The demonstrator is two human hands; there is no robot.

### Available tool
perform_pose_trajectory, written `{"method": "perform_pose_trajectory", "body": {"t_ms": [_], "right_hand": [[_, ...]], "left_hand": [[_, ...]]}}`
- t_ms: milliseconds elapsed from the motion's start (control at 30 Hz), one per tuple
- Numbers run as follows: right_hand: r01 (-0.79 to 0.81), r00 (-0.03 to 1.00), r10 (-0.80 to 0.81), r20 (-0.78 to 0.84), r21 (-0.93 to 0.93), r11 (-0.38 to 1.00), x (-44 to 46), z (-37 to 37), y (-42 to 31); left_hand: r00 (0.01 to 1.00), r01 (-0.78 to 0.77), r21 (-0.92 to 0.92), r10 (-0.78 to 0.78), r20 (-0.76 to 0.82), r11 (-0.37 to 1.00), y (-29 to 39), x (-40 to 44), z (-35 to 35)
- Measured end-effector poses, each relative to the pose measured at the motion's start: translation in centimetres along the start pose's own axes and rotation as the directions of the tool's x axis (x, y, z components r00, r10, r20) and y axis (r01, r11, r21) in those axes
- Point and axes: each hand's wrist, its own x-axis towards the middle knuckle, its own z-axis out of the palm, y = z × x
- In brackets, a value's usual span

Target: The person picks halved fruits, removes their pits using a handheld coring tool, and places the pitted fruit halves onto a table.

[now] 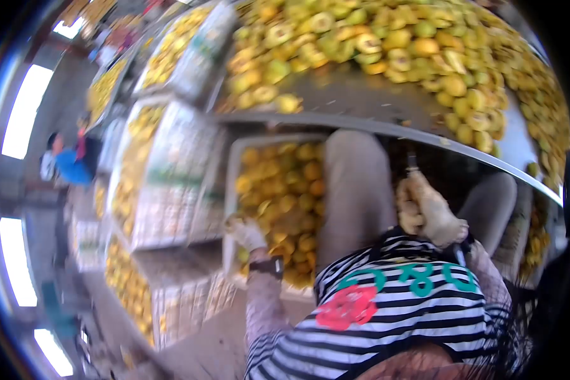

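Note:
My left hand (247,234), in a pale glove, is at the left rim of a white plastic crate (233,171), with its fingers curled over the edge. Whole yellow-orange, peach-like fruit (282,202) fills that crate beside my left leg. Between my knees, my gloved right hand (432,212) is closed around a small knife-like tool (412,161). Only its narrow dark tip stands out past the fingers, and its handle is mostly hidden. Both hands are somewhat blurred.
A metal-edged table (361,123) ahead bears a heap of halved yellow fruit (392,47). Stacked white crates (183,171) of fruit stand to the left. Farther off is a person in blue (75,163). Another fruit-filled crate (533,247) is at the right.

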Motion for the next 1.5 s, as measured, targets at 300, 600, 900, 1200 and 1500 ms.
{"method": "perform_pose_trajectory", "body": {"t_ms": [300,600,900,1200,1500], "right_hand": [[0.307,0.947,-0.32,0.033,0.211,0.928,-3.1,-4.8,-0.4],[0.41,0.908,-0.411,-0.084,0.383,0.828,-6.4,-11.2,-1.6],[0.364,0.907,-0.422,0.016,0.474,0.802,-5.9,-12.4,-0.5],[0.35,0.921,-0.383,0.068,0.287,0.892,-6.1,-9.7,-1.4],[0.471,0.882,-0.468,0.057,-0.044,0.881,-7.6,-10.6,-1.6]], "left_hand": [[0.322,-0.264,-0.922,0.927,0.192,0.283,46.1,-3.4,-4.3],[-0.112,-0.791,-0.589,0.907,0.405,0.165,56.5,-10.0,2.8],[0.031,-0.924,-0.262,0.739,0.673,0.278,48.7,1.7,0.7],[0.129,-0.712,-0.561,0.864,0.487,0.422,51.9,-4.6,-0.6],[-0.04,0.546,-0.69,0.837,0.545,0.475,52.4,-8.3,-1.8]]}}
